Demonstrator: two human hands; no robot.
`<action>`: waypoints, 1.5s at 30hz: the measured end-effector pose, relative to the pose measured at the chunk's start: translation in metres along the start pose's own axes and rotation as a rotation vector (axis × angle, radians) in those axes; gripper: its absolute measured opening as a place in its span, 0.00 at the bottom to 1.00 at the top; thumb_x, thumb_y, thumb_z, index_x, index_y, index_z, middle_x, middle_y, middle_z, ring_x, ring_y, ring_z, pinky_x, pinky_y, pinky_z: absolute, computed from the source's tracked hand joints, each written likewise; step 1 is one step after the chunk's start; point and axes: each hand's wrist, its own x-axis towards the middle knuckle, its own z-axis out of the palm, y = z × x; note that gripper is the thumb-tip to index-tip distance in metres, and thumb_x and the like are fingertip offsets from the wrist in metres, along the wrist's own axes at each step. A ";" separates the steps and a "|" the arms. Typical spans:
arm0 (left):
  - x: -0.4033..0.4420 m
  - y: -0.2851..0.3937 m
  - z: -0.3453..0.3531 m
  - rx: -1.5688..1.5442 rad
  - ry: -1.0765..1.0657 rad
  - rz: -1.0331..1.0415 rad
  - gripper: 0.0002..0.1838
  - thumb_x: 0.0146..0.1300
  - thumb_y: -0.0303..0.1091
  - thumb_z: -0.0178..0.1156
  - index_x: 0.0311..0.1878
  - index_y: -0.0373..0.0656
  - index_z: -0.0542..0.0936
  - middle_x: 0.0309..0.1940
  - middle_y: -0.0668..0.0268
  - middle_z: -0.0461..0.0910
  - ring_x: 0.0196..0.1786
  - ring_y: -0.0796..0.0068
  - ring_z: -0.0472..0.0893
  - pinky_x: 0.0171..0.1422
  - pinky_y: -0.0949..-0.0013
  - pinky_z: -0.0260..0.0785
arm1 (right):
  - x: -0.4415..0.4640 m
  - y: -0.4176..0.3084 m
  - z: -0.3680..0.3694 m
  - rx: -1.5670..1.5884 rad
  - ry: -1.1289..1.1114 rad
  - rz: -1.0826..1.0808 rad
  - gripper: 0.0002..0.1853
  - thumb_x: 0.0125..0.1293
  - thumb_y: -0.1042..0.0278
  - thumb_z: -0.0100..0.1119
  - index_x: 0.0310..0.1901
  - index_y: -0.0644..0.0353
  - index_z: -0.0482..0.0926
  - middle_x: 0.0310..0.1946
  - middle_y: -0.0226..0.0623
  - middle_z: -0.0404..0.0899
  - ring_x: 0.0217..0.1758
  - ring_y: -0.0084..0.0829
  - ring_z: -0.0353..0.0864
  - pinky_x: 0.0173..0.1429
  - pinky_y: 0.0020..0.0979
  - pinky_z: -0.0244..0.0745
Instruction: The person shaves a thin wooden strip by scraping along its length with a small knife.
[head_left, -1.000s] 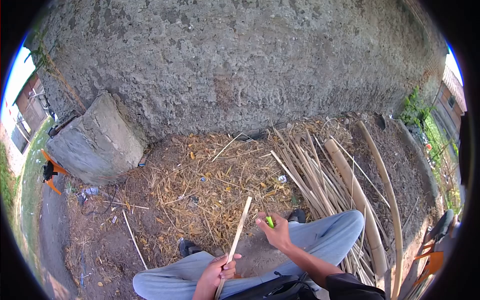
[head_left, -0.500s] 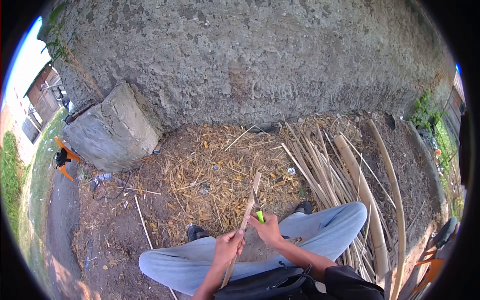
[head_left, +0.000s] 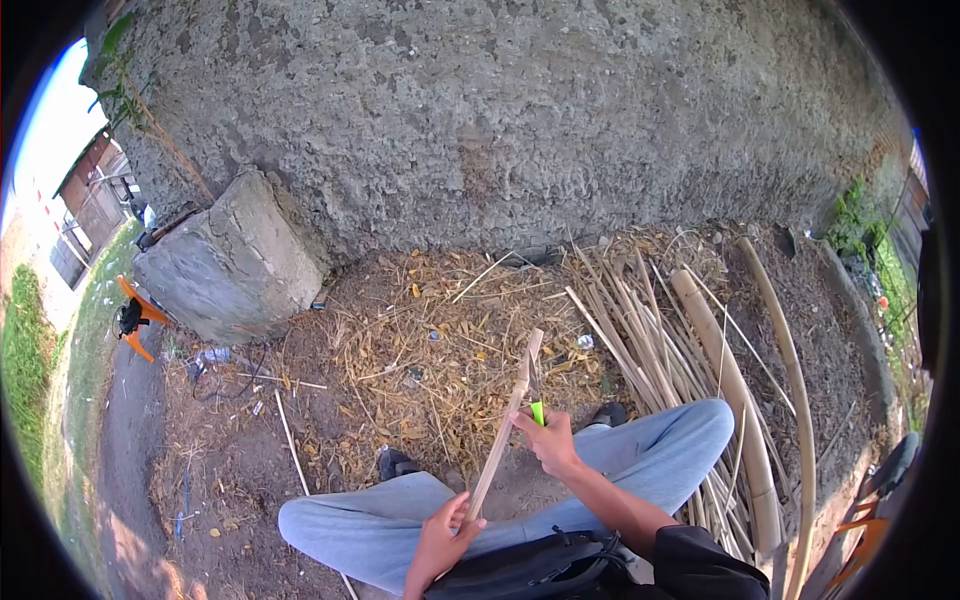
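A flat bamboo strip (head_left: 497,450) slants up and away from my lap. My left hand (head_left: 445,537) is closed around its lower end, close to my body. In my right hand (head_left: 550,445) is a knife (head_left: 537,408) with a bright green handle, its fingers wrapped round the grip. The blade lies against the right edge of the strip, near the far end. My right thumb touches the strip just below the blade.
Many split bamboo strips (head_left: 640,340) lie at the right, beside a thick bamboo pole (head_left: 725,390) and a curved pole (head_left: 785,370). A concrete block (head_left: 235,260) stands at the left by the rough wall (head_left: 480,120). Shavings and leaves (head_left: 420,350) cover the ground.
My left hand has slid down the strip toward my body. My right hand, with the knife, has moved slightly forward and right. The strip's far end has shifted up and right.
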 end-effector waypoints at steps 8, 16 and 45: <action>0.000 -0.003 0.004 -0.220 0.003 -0.104 0.30 0.63 0.32 0.70 0.67 0.35 0.74 0.45 0.53 0.83 0.34 0.76 0.85 0.38 0.74 0.77 | 0.004 0.004 -0.008 0.083 -0.012 0.035 0.12 0.65 0.63 0.71 0.36 0.67 0.87 0.19 0.21 0.74 0.17 0.10 0.60 0.20 0.22 0.48; 0.003 0.023 -0.011 0.112 0.083 0.137 0.21 0.64 0.26 0.66 0.60 0.34 0.80 0.33 0.62 0.79 0.27 0.79 0.77 0.34 0.74 0.70 | 0.006 -0.011 -0.009 0.104 -0.035 0.102 0.12 0.67 0.63 0.69 0.41 0.66 0.85 0.21 0.23 0.77 0.14 0.11 0.58 0.18 0.22 0.48; 0.043 0.041 -0.065 0.453 0.225 0.343 0.20 0.59 0.18 0.59 0.56 0.38 0.81 0.37 0.57 0.82 0.36 0.54 0.84 0.40 0.56 0.74 | -0.009 -0.028 -0.039 -0.269 0.205 -0.290 0.12 0.64 0.62 0.72 0.36 0.64 0.88 0.20 0.26 0.79 0.20 0.16 0.70 0.24 0.27 0.62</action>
